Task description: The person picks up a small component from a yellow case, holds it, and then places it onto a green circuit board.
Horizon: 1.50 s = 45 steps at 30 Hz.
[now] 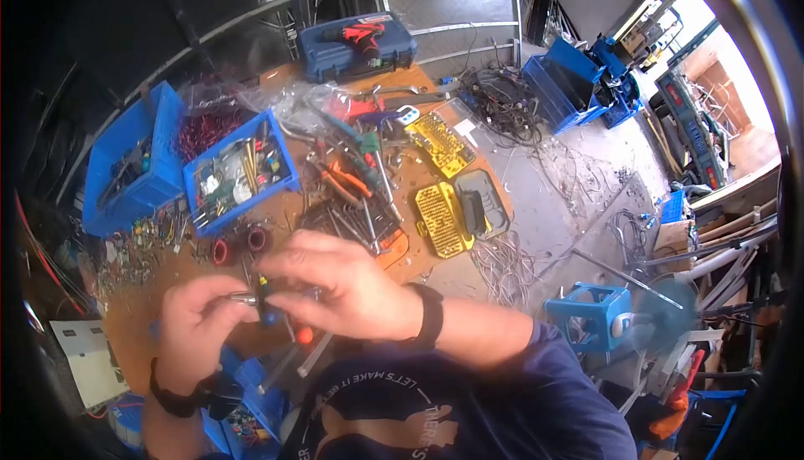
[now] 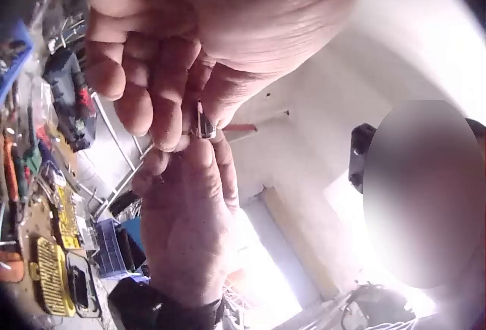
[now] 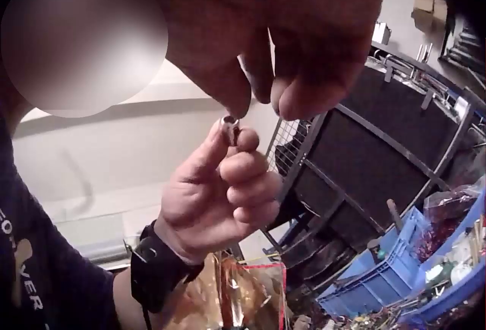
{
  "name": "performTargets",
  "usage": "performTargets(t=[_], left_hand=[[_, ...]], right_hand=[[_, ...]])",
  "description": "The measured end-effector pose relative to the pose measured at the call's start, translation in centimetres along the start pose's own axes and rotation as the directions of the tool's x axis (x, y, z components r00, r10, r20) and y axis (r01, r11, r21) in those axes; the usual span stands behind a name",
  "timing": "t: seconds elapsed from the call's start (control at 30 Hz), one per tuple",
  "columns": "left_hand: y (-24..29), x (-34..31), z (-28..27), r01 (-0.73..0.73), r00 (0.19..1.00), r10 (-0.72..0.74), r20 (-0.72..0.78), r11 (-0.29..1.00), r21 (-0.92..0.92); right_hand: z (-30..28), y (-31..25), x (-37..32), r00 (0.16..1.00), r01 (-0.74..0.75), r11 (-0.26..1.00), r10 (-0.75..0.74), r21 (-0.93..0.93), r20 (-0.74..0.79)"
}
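**Metal piece [image 1: 242, 298] lay end-on to the right hand [image 1: 335, 287]**

We saw the metal piece above the worktop [image 1: 138, 318], pinched between thumb and forefinger of the left hand [image 1: 199, 319], the nearer one. Its long axis seemed to run across toward the right fingers, hollow end facing them. The right thumb and forefinger stood bent and parted just beside that end; whether they touched it or held anything, we could not tell.
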<state>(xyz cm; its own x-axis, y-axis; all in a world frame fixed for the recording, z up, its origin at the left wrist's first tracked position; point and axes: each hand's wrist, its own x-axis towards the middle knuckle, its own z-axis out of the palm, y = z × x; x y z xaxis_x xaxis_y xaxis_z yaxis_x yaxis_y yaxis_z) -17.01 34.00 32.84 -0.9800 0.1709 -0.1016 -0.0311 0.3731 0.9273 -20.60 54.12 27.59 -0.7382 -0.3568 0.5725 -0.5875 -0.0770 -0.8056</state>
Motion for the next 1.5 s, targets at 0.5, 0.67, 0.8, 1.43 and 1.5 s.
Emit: performTargets(t=[0.5,0.67,0.8,1.43,1.5], left_hand=[[5.3,12.0,14.8,0.193,0.98,-0.194,0.031,0.981,0.035],[6.2,14.0,17.4,0.269,0.963,-0.264,-0.054,0.95,0.156],[5.5,14.2,18.1,0.313,0.949,-0.313,-0.029,0.934,0.174],[4.5,-4.4,4.2,0.526,0.71,-0.131,-0.692,0.753,0.397],[3.8,-6.3,3.6,0.574,0.655,-0.07,-0.752,0.693,0.436]], right_hand=[[-15.4,6.2,-1.5,0.998,0.007,0.999,-0.01,-0.037,-0.057],[-18.0,7.6,-1.3,0.996,0.09,0.977,-0.091,-0.194,0.004],[-19.2,9.1,-1.3,0.995,0.089,0.961,-0.072,-0.26,0.075],[-37.0,32.0,-7.8,0.707,-0.701,0.628,0.554,-0.337,-0.44],[-36.9,33.1,-7.2,0.661,-0.748,0.561,0.586,-0.355,-0.468]])
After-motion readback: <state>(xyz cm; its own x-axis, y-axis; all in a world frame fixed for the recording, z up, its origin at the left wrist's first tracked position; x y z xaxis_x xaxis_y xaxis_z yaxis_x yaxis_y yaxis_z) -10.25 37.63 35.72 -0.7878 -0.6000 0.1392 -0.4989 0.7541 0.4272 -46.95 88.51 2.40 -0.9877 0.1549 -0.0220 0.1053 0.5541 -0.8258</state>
